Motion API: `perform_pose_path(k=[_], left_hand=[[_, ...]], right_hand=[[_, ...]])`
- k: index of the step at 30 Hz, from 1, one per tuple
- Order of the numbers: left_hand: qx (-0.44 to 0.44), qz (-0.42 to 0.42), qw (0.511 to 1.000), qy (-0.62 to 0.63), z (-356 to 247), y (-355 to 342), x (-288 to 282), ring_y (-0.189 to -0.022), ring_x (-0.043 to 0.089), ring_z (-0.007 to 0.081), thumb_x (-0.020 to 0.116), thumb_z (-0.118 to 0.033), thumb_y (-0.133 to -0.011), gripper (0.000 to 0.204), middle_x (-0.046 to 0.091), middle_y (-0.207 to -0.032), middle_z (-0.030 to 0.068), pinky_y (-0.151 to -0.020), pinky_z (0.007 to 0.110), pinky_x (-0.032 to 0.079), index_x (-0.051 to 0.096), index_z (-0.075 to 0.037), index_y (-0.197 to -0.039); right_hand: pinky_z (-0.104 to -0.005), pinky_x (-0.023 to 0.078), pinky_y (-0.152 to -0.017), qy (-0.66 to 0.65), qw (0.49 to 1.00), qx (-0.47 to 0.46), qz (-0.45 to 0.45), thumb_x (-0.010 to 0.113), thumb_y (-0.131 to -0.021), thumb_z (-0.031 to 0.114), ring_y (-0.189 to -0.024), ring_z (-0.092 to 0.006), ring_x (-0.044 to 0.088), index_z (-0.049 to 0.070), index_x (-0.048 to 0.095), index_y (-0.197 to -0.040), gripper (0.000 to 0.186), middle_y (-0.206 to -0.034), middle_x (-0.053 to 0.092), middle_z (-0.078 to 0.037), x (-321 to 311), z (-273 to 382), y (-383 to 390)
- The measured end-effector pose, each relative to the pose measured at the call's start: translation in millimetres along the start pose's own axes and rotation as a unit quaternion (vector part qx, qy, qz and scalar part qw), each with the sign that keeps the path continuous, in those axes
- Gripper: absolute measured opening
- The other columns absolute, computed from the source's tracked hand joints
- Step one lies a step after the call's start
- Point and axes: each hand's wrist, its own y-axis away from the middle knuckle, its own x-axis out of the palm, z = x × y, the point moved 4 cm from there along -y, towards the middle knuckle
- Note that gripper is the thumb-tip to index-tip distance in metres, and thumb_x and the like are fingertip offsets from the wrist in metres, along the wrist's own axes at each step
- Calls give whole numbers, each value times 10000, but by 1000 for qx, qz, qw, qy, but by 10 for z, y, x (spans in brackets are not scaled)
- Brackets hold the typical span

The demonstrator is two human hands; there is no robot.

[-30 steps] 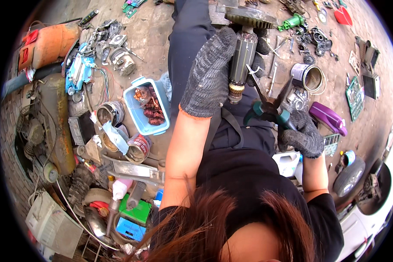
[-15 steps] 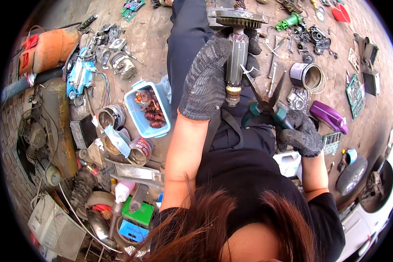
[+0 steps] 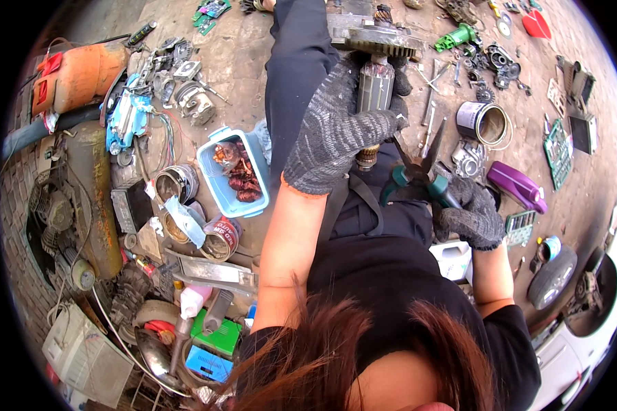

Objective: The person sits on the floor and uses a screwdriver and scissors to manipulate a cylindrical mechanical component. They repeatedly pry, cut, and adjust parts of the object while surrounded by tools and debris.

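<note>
Armature is held in left hand's grip, gear and commutator still fitted; right hand's grip holds pliers, jaws spread, right of armature. Copper coils lie in tub, left of armature.

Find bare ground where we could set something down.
Bare ground shows beyond the blue basin, between metal parts and trouser leg; also between open can and green circuit board. The picture's lower left is crowded around the green box.
</note>
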Motion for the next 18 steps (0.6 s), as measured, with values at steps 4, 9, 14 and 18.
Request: perform_pose_path(k=[4, 9, 14, 18], left_hand=[[23, -22, 998, -47, 24, 5, -36, -863, 620, 218, 687, -51, -656, 605, 580, -1069, 144, -725, 321, 544, 458, -9, -1214], [43, 0, 998, -48, 21, -9, -22, -880, 618, 224, 676, -37, -662, 624, 578, -1066, 146, -735, 335, 547, 435, -7, -1237], [27, 0, 999, -33, -1, 20, 3, -892, 598, 200, 673, -40, -680, 581, 583, -1032, 120, -743, 317, 525, 447, -14, -1215], [23, -9, 1000, 13, 22, 48, 0, -863, 624, 236, 667, -83, -691, 579, 582, -1045, 157, -723, 341, 549, 445, 5, -1220]], right_hand=[[-273, 440, -502, 57, 995, -50, -60, 684, -597, 95, -535, -151, 555, -35, 590, -781, 244, -625, 572, -62, -52, -144, 7], [-273, 441, -496, 63, 995, -78, 21, 688, -609, 102, -511, -150, 552, -27, 586, -737, 208, -610, 575, -58, -22, -34, -17], [-266, 421, -484, 68, 992, -85, 56, 689, -616, 146, -482, -161, 538, 4, 581, -631, 179, -570, 568, -49, 33, 33, -8], [-305, 399, -496, 88, 974, -187, 90, 697, -607, 185, -484, -189, 524, 26, 569, -594, 205, -540, 543, -54, 90, 141, -38]])
